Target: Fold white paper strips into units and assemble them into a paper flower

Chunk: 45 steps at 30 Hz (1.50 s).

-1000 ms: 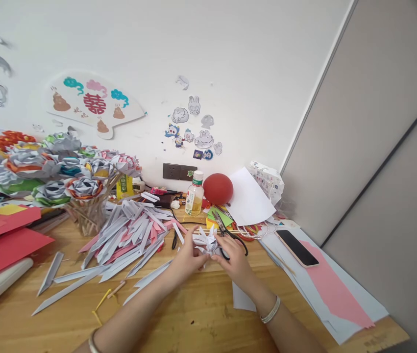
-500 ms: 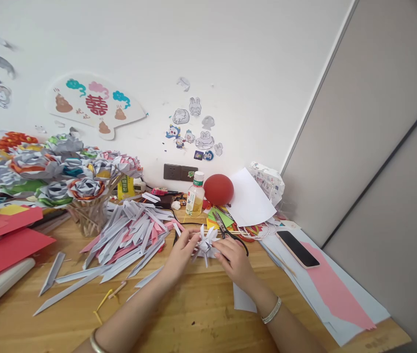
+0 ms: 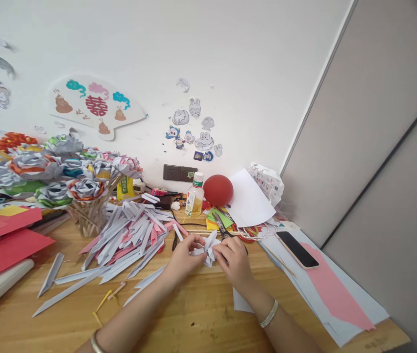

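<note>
Between my two hands is a small folded white paper flower [image 3: 211,245] with pointed petals, held just over the wooden table. My left hand [image 3: 187,255] pinches its left side between thumb and fingers. On the other side, the fingertips of my right hand [image 3: 232,257] close on the flower's right edge, and they hide part of it. Scissors [image 3: 222,224] with black handles lie right behind my right hand, which covers some of the handle. A heap of folded white and pink paper strips [image 3: 131,235] spreads to the left of my left hand.
Paper flowers on sticks [image 3: 86,189] fill the back left, beside red paper sheets [image 3: 6,247]. A drink bottle [image 3: 194,196] and a red balloon [image 3: 218,190] stand near the wall. At right, a phone [image 3: 297,250] lies on white and pink sheets [image 3: 335,289].
The paper flower has turned and tilted in my hands. My left fingers have shifted right over its left side, and my right fingers have moved slightly along its edge.
</note>
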Tool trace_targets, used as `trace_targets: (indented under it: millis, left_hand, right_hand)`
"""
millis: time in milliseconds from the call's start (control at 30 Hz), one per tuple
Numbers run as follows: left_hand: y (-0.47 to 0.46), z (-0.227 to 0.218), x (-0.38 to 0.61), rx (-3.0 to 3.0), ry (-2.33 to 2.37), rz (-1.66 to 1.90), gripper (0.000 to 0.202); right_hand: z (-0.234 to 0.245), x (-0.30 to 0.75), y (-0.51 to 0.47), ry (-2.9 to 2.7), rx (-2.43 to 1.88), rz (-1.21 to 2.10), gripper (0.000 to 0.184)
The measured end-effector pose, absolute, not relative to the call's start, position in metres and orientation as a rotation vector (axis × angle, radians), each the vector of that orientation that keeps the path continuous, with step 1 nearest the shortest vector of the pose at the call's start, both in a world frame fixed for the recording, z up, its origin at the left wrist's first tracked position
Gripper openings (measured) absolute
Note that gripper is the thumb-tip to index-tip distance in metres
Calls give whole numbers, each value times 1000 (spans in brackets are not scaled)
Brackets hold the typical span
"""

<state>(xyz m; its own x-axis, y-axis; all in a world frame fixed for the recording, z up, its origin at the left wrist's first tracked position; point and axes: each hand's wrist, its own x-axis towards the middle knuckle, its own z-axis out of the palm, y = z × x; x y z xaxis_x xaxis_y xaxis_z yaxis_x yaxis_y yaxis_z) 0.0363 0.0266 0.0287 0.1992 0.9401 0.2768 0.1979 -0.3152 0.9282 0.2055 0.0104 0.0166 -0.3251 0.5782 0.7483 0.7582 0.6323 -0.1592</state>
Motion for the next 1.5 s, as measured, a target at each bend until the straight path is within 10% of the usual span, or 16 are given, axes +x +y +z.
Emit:
trace_targets:
  millis: [1500]
  left_hand:
    - [12,28,42,2215,1095,1372,10]
  right_hand:
    - [20,199,12,-1715,-1142,296,4]
